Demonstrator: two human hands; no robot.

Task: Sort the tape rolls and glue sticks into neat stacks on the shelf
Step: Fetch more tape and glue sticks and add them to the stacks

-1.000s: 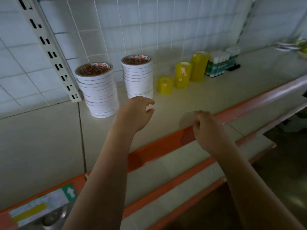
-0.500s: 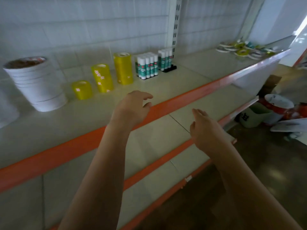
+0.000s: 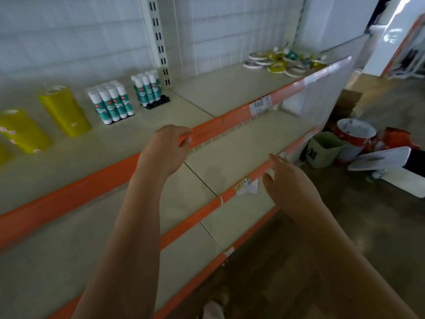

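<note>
Standing along the beige shelf's (image 3: 207, 97) back edge: two yellow cylindrical tape stacks (image 3: 65, 110), two glue-stick clusters (image 3: 111, 102); both hands (image 3: 165, 146) open, empty.

Top shelf (image 3: 207, 97), beige deck with orange front lip. Left end: two stacks of yellow tape rolls, the nearer-left one (image 3: 21, 131) shorter, the next (image 3: 64, 110) taller; both upright, blurred, small pale markings on the sides. A sliver of a third yellow stack sits at the frame's left edge.

Right of these, a block of glue sticks (image 3: 111, 103), white caps, teal-and-white labels, standing upright and packed together. Just beside it, a second, smaller group of glue sticks (image 3: 148, 90) standing in a black holder near the slotted upright.

Far right of the same shelf: a loose scatter of tape rolls (image 3: 281, 61), white and yellow, lying flat and overlapping, unsorted.
</note>
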